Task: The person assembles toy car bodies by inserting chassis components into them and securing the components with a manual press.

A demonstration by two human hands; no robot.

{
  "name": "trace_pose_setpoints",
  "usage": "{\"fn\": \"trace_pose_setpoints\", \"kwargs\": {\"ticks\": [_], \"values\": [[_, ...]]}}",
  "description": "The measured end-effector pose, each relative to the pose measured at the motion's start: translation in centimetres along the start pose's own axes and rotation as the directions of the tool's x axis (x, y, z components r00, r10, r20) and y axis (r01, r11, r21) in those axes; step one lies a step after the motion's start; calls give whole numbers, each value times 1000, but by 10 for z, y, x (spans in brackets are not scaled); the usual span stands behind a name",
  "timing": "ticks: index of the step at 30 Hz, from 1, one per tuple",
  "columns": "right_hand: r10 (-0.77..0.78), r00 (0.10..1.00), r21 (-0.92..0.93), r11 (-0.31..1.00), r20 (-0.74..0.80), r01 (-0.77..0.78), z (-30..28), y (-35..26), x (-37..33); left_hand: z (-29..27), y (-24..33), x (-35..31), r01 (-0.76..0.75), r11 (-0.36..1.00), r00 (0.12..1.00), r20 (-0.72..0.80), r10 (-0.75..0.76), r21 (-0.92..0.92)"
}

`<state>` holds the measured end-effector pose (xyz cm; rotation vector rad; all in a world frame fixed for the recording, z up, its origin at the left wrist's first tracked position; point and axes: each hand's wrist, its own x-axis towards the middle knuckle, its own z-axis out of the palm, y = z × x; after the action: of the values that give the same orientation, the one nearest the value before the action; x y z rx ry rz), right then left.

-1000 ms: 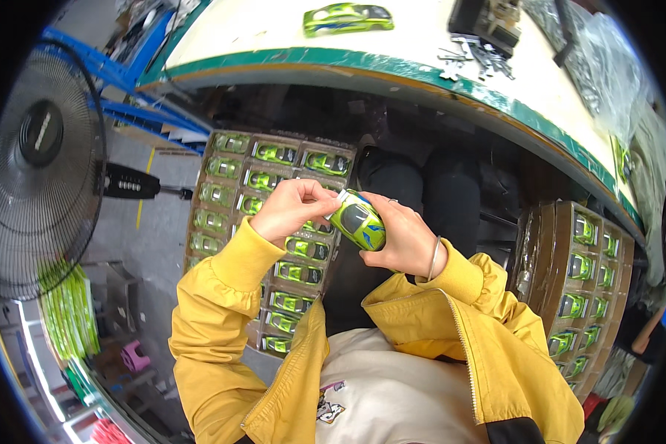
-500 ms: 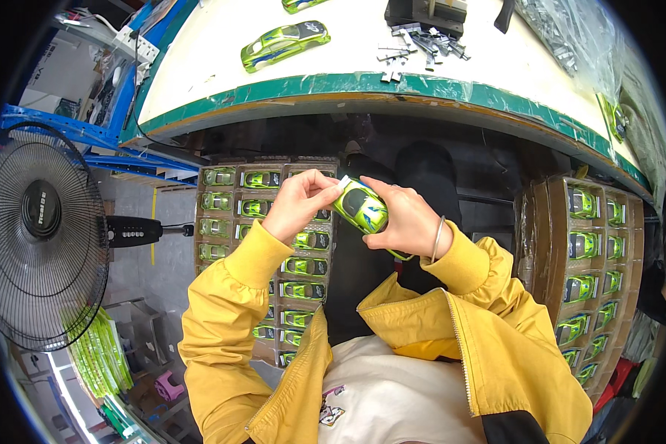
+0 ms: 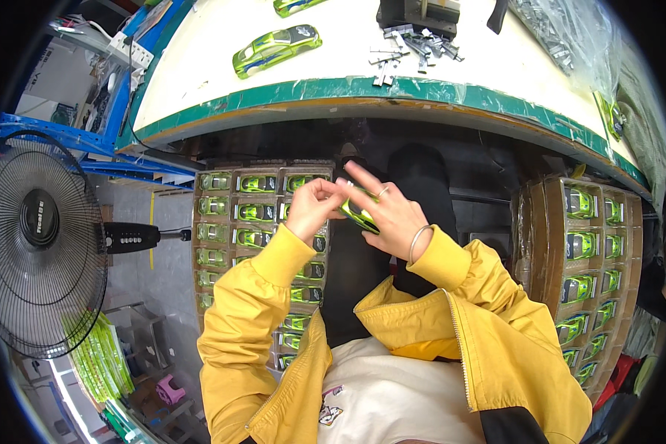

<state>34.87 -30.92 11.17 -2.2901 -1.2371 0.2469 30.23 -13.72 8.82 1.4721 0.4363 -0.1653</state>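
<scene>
In front of my body, a green toy car (image 3: 359, 217) is tilted between my two hands, largely covered by fingers. My right hand (image 3: 396, 218) holds it, the thumb beneath and the index and middle fingers stretched out over its top. The fingers of my left hand (image 3: 312, 211) are pinched together against the car's near-left end; whatever lies between their tips is hidden. On the table above lies another green toy car body (image 3: 277, 50), with a pile of small grey and black parts (image 3: 418, 50) to its right.
Divided cardboard trays of green toy cars stand on my left (image 3: 233, 194) and right (image 3: 553, 244). A table with a green edge (image 3: 288, 95) crosses ahead. A black fan (image 3: 41, 222) stands far left. Plastic sheeting (image 3: 621, 66) lies at the table's right.
My right index and middle fingers have lifted and swung across the car's top, covering more of it. My left hand has shifted slightly right and down, still pinched at the car's end.
</scene>
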Motion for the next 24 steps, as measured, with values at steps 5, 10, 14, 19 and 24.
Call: {"fn": "trace_pose_setpoints", "kwargs": {"ticks": [5,10,14,19,24], "values": [[-60,996,-41,998,-63,58,14,8,-3,7,-5,4,-92,994,986,-132,98,53],[-89,948,80,990,-305,119,-4,5,-7,21,39,1,-207,968,974,-60,217,140],[-57,849,324,909,-525,261,-52,9,-12,44,109,-9,-240,969,958,144,246,-61],[291,930,916,-264,-223,303,-96,21,-15,40,158,55,-642,662,759,200,619,386],[282,955,592,-755,-95,282,-110,30,-4,31,159,123,-690,275,599,315,736,670]]}}
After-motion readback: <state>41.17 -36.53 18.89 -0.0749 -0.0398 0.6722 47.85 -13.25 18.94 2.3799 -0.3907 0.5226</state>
